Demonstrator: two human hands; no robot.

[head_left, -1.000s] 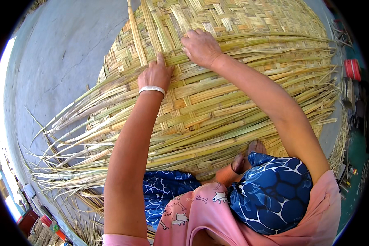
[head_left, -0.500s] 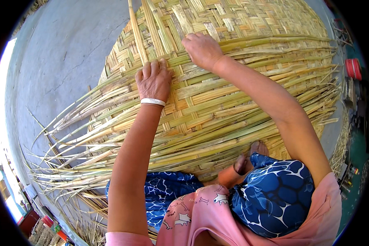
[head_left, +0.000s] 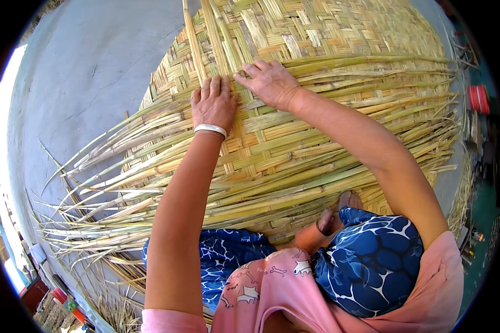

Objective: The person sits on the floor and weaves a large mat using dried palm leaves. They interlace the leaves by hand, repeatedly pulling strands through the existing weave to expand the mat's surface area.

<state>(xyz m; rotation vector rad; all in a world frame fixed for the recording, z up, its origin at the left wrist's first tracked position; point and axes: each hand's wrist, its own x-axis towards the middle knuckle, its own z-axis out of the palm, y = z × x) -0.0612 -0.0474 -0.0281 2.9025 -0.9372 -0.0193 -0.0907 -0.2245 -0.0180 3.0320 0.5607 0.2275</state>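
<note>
Both hands lie flat: left hand (head_left: 214, 104) (white bracelet (head_left: 210, 129) at its wrist) presses open-palmed on the woven reed mat (head_left: 316, 33) beneath it, right hand (head_left: 270, 83) just beside, fingers spread over loose strips (head_left: 372, 72).

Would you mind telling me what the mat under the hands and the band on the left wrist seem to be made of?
The woven mat looks like flat split reed or cane strips, dry and matt, yellow-green, with loose ends fanning out at the edges. The wrist band looks like smooth pale metal or plastic, slightly shiny; which one cannot be told.
</note>
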